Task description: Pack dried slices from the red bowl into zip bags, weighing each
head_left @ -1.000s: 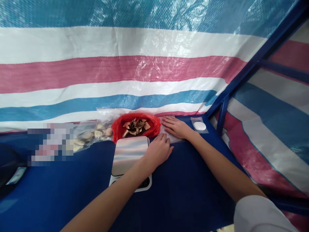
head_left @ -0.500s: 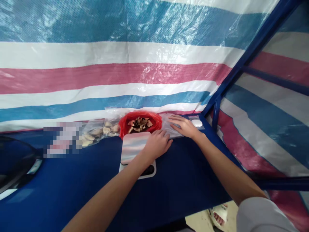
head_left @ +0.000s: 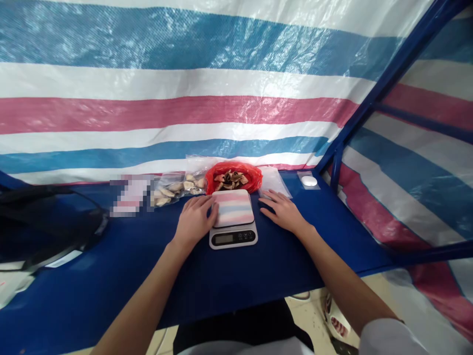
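Note:
A white kitchen scale (head_left: 233,212) lies in the middle of the blue table, its shiny plate bare and reflecting the striped sheet. My left hand (head_left: 195,221) rests at the scale's left side, fingers stretched forward and thumb by the plate's edge. To the right of the scale, my right hand (head_left: 281,211) is palm down with fingers spread, its fingertips by the clear plastic bags (head_left: 275,181). Just behind the scale sits a red plastic bag (head_left: 254,173), open at the top, with dried brown and pale pieces (head_left: 232,180) inside. Neither hand holds anything.
Clear bags of pale dried slices (head_left: 168,192) lie left of the red bag, beside a blurred-out patch. A white oval object (head_left: 309,181) lies on a small bag at the right. A black bag (head_left: 48,227) occupies the table's left. Striped sheeting (head_left: 166,116) hangs behind.
My left hand has moved from over the scale's right side to its left side. My right hand has come back off the clear bags, nearer to me. The view has shifted.

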Available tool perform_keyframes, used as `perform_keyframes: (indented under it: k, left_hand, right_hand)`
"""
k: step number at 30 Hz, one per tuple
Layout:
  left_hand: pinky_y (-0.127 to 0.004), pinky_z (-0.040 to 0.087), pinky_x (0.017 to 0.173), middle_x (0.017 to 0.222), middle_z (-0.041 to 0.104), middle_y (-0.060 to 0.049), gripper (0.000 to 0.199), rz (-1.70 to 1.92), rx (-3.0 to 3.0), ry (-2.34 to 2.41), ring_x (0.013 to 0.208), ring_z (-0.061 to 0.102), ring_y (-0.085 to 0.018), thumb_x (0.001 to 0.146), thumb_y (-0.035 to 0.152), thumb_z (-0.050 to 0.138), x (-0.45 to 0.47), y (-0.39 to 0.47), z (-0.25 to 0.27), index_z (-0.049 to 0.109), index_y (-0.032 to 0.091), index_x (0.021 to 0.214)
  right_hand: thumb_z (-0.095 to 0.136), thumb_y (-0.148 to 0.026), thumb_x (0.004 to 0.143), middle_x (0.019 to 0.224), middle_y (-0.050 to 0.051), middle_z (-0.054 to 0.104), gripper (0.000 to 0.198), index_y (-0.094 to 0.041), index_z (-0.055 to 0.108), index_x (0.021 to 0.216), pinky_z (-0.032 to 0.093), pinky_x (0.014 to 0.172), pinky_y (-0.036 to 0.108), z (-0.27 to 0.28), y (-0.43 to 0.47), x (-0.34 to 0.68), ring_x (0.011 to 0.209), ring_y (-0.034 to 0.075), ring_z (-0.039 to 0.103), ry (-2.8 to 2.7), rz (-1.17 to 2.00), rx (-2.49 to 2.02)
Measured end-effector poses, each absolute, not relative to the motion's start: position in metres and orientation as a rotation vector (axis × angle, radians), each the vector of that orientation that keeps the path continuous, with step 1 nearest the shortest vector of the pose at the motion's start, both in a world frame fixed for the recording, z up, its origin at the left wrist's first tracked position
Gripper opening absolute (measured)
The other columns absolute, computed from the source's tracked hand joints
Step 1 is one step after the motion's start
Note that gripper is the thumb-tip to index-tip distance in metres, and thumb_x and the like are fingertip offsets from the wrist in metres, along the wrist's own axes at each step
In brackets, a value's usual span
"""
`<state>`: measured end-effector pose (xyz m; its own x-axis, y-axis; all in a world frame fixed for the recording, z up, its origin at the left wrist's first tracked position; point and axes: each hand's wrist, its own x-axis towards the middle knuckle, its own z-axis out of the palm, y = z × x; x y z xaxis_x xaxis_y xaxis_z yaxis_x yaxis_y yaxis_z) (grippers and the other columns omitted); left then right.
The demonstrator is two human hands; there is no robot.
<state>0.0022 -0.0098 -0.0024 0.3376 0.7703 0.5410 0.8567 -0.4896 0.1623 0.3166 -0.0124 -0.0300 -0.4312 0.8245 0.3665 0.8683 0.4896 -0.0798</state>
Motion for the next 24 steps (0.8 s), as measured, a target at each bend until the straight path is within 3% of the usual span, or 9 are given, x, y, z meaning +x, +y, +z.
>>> perform_keyframes:
  k: [4, 11, 24]
  left_hand:
    - [-0.049, 0.048, 0.106, 0.126, 0.071, -0.014, 0.043, -0.771, -2.428, -1.611, 0.118, 0.065, -0.032, 0.101, 0.036, 0.041, -0.033, -0.012, -0.020, 0.071, 0.013, 0.121]
    - [-0.056, 0.034, 0.118, 0.150, 0.053, -0.016, 0.050, -0.459, -2.431, -1.748, 0.142, 0.046, -0.035, 0.101, 0.038, 0.041, -0.045, -0.017, -0.033, 0.060, 0.015, 0.140]
    - [-0.055, 0.030, 0.121, 0.157, 0.044, -0.013, 0.054, -0.316, -2.402, -1.821, 0.147, 0.039, -0.034, 0.101, 0.042, 0.040, -0.039, -0.018, -0.031, 0.053, 0.019, 0.147]
  right_hand:
    - [0.047, -0.040, 0.102, 0.152, 0.008, 0.052, 0.040, -0.025, 0.065, 0.135, 0.041, 0.116, 0.052, -0.039, -0.015, 0.309, 0.141, 0.031, 0.048, -2.369, -0.183, -1.481]
    - [0.040, -0.043, 0.105, 0.159, 0.005, 0.042, 0.046, -0.024, 0.057, 0.143, 0.034, 0.121, 0.052, -0.044, -0.011, 0.309, 0.148, 0.029, 0.037, -2.424, -0.069, -1.504]
    - [0.033, -0.047, 0.106, 0.163, 0.004, 0.034, 0.052, -0.025, 0.050, 0.150, 0.027, 0.124, 0.052, -0.043, -0.010, 0.310, 0.152, 0.028, 0.030, -2.465, 0.002, -1.539]
